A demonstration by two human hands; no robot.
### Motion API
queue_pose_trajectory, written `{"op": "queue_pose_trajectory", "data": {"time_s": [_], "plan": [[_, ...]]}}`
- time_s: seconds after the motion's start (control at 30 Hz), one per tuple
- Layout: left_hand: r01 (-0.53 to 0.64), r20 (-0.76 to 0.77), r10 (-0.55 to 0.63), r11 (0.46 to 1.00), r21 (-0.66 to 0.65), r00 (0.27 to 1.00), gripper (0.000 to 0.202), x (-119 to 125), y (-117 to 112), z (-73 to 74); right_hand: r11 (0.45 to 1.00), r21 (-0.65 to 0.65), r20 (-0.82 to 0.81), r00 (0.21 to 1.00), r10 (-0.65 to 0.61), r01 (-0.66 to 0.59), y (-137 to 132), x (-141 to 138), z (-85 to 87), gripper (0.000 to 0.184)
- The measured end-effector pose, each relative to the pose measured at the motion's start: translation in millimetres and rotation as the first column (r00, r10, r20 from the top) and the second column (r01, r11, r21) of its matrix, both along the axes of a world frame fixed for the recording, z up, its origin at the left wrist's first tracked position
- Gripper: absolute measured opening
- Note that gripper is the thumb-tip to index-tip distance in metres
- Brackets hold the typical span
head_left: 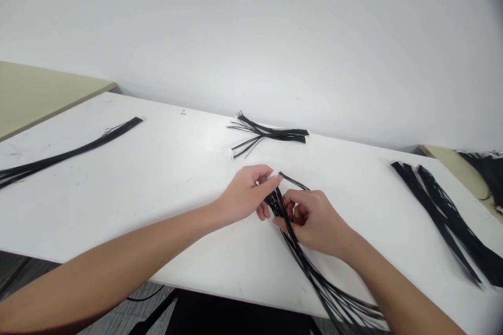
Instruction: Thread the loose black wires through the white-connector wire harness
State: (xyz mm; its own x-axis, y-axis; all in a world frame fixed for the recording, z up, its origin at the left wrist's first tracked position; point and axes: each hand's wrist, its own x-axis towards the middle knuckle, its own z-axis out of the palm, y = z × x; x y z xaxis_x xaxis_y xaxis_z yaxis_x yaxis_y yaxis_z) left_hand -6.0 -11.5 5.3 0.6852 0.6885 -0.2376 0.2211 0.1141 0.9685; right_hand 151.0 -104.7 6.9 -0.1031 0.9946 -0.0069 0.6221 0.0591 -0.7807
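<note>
Just in front of me, a black wire harness (pixel 310 270) hangs from my hands and trails down over the table's front edge at the lower right. My left hand (pixel 251 191) pinches its upper end, where a small white connector (pixel 275 173) shows between thumb and fingers. Lower down, my right hand (pixel 310 217) has its thumb and index finger closed around some of the wires. One thin strand leaves the connector and passes behind the right hand. How many wires the right fingers grip is hidden.
On the white table (pixel 157 178), a fanned wire bundle (pixel 271 133) lies near the wall. Another long black bundle (pixel 78 151) lies at the left, and several wide black bundles (pixel 444 209) lie at the right. Yellowish tabletops (pixel 43 89) adjoin both ends.
</note>
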Motion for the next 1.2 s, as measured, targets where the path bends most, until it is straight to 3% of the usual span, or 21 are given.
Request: {"op": "queue_pose_trajectory", "data": {"time_s": [0.23, 0.5, 1.0, 1.2], "plan": [[-0.025, 0.0, 0.025, 0.998, 0.058, 1.0, 0.042, 0, 3, -2.8, 0.985, 0.17, 0.073, 0.997, 0.028, -0.04, 2, 1, -3.5, 0.01], [-0.056, 0.028, 0.054, 0.996, 0.072, 0.998, 0.042, 0, 5, -1.8, 0.998, -0.057, 0.031, 0.999, 0.023, -0.021, 1, 1, 6.3, 0.014], [-0.122, 0.045, 0.117, 0.982, 0.142, 0.992, 0.04, 3, 4, 2.9, 1.0, -0.004, 0.255, 0.967, -0.029, 0.031, -1, 4, 11.5, 0.009], [-0.12, 0.047, 0.115, 0.985, 0.127, 0.992, 0.04, 3, 3, 3.2, 0.99, -0.132, 0.119, 0.992, -0.038, 0.054, -3, 11, 15.2, 0.015]]}}
